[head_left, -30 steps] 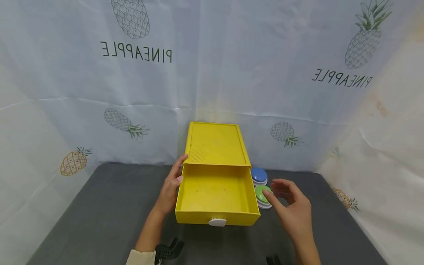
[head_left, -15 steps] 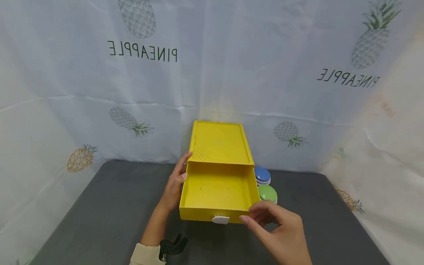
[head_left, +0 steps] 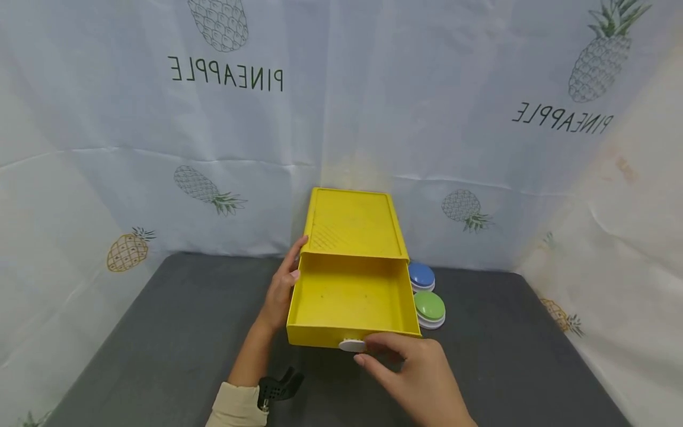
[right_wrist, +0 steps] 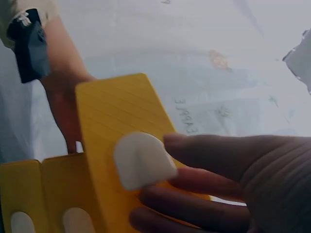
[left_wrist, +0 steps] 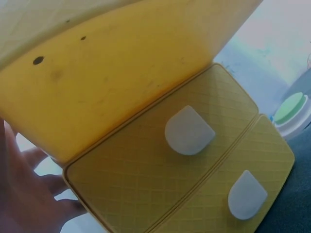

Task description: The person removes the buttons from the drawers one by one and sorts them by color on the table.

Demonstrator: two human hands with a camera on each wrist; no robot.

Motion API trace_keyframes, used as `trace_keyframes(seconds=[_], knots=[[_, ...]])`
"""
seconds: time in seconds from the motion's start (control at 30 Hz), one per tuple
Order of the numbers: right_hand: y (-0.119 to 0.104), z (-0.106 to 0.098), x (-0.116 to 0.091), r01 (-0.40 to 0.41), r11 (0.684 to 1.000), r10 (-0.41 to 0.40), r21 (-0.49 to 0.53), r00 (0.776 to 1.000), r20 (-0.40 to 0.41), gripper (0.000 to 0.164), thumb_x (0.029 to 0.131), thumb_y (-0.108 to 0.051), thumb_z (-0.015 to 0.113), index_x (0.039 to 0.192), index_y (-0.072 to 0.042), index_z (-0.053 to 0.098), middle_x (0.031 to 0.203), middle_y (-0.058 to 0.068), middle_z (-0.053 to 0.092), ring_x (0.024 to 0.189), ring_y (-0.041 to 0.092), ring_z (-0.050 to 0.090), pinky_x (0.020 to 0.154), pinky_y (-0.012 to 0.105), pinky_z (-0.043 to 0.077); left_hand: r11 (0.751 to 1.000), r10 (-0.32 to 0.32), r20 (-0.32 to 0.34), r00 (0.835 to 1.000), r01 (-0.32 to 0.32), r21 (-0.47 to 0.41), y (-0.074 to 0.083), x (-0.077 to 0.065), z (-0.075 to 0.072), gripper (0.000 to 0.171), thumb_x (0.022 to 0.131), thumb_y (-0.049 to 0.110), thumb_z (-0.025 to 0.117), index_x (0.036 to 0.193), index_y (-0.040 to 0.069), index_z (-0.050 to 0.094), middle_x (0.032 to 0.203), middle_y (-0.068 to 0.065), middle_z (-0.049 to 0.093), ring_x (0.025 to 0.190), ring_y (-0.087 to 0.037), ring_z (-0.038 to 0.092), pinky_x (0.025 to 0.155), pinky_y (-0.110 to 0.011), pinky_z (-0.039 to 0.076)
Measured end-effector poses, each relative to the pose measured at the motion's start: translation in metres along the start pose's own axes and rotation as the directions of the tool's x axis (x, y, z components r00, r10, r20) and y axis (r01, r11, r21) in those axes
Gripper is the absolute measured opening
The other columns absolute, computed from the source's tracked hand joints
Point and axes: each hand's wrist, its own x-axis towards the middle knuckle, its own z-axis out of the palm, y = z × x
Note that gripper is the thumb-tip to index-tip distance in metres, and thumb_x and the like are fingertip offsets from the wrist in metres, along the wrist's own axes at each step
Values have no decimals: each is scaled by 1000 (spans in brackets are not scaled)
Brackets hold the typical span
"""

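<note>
A yellow drawer cabinet stands on the dark table with its top drawer pulled out. Nothing lies in that drawer. In the left wrist view two lower drawers sit flush, each with a white knob. My left hand rests along the cabinet's left side, fingers extended. My right hand is at the top drawer's white knob, its fingers at the knob's right edge and the thumb below. The right wrist view has thumb and fingers beside the knob, not clearly closed around it.
A blue-topped round button and a green-topped one, both on white bases, stand by the cabinet's right side. Behind the dark table hangs a pineapple-print curtain.
My right hand has moved from beside the green button, left and down past the drawer's front corner, to the knob. My left hand stays on the cabinet, and the drawer remains out.
</note>
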Motion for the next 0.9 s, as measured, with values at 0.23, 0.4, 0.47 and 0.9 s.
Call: trace_keyframes(seconds=[0.23,0.4,0.47,0.9], knots=[[-4,14,-1,97,980,-130,-175,973,-189,16,74,-30,90,77,-35,75,72,-23,71,61,-11,57,58,16,51,1000,-19,16,1000,19,2,-2,-3,1,63,104,20,27,164,13,10,160,-29,26,112,-14,60,89,-23,55],[-5,17,1,107,971,-156,-213,961,-227,16,74,-30,90,75,-34,75,69,-23,70,59,-13,54,57,15,49,999,-33,0,999,33,27,-1,-3,1,61,105,23,26,164,16,12,160,-27,29,108,-13,62,89,-22,55],[-3,18,3,124,965,-181,-232,953,-242,16,73,-30,90,75,-33,74,69,-22,70,58,-13,54,57,14,48,999,-30,9,1000,30,27,0,-4,1,58,109,30,20,165,17,10,162,-27,26,110,-15,61,89,-23,54],[8,28,25,167,960,-231,-223,925,-302,16,74,-29,90,78,-27,74,73,-17,73,67,-5,65,65,22,57,987,59,13,998,-60,150,-6,-9,-2,67,107,56,9,165,23,9,170,-15,14,147,-38,30,115,-35,35]])
